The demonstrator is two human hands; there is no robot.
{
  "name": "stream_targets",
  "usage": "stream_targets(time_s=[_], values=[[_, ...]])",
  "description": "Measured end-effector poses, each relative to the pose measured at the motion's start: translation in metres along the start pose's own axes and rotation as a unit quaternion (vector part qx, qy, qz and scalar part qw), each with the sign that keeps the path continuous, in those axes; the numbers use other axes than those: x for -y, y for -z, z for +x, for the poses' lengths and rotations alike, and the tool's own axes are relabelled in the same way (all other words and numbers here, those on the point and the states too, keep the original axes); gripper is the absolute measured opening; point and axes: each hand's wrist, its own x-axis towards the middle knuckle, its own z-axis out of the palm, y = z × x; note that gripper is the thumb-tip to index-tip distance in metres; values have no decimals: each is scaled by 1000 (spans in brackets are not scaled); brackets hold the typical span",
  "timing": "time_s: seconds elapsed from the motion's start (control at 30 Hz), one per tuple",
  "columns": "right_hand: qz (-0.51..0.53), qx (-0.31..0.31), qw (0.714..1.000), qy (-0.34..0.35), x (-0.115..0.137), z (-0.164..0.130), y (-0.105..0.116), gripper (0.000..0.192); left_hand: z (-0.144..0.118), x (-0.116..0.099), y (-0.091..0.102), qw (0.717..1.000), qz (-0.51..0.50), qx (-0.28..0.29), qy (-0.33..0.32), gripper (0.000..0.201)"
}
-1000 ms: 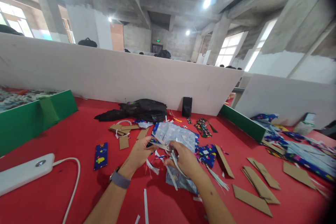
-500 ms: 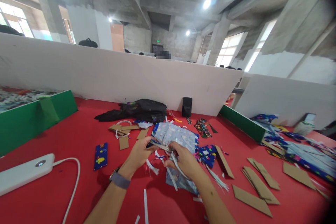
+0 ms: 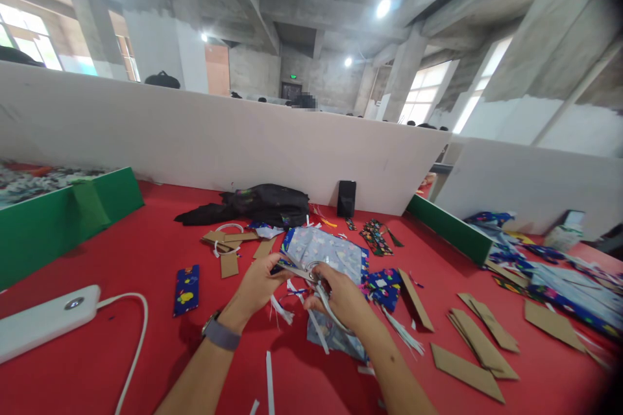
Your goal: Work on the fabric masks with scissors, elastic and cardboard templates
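My right hand (image 3: 344, 303) is closed around the handles of a pair of scissors (image 3: 298, 270), whose blades point left toward my other hand. In the fingers of my left hand (image 3: 257, 288), a small dark-blue patterned piece of cloth (image 3: 279, 266) is pinched, mostly hidden. The blade tips reach that piece; whether they touch it I cannot tell. Under and behind both hands lies a larger cloth sheet (image 3: 333, 249), pale side up with a blue patterned edge. White tassel threads (image 3: 283, 311) hang or lie just below the left fingers.
Cardboard strips (image 3: 467, 369) lie at the right, and more sit behind my left hand. A blue patterned bookmark-like strip (image 3: 187, 290) lies left, near a white power bank (image 3: 48, 321) with a cable. A black cloth (image 3: 263, 204) and a phone (image 3: 346, 198) are by the white partition (image 3: 219, 136).
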Motion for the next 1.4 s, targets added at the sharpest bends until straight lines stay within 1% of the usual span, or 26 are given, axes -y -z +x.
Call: stream_targets(time_s=[0.13, 0.23, 0.33, 0.5, 0.63, 0.83, 1.1, 1.4], values=[[-3, -1, 1000, 10, -1, 0, -1, 34, 0, 0, 0, 1000, -15, 11, -9, 17], [-12, -18, 999, 33, -2, 0, -3, 38, 0, 1, 0, 999, -25, 18, -18, 20], [-25, -33, 998, 39, -5, 1, -5, 42, 0, 2, 1, 999, -26, 20, -19, 21], [-13, -24, 999, 40, -5, 1, -4, 41, 0, 2, 1, 999, -21, 20, -14, 19], [6, -12, 999, 33, -4, 0, -2, 40, -1, -3, 0, 1000, -6, 4, -14, 14], [-4, -11, 1000, 24, -4, 0, -1, 35, -2, -9, 1, 1000, 12, 5, -11, 13], [-25, -14, 1000, 9, -5, 1, -2, 36, 0, -4, 1, 999, 32, 8, -2, 18], [-38, -7, 999, -9, -3, 1, 1, 36, 1, -1, 0, 1000, 30, 7, -4, 22]])
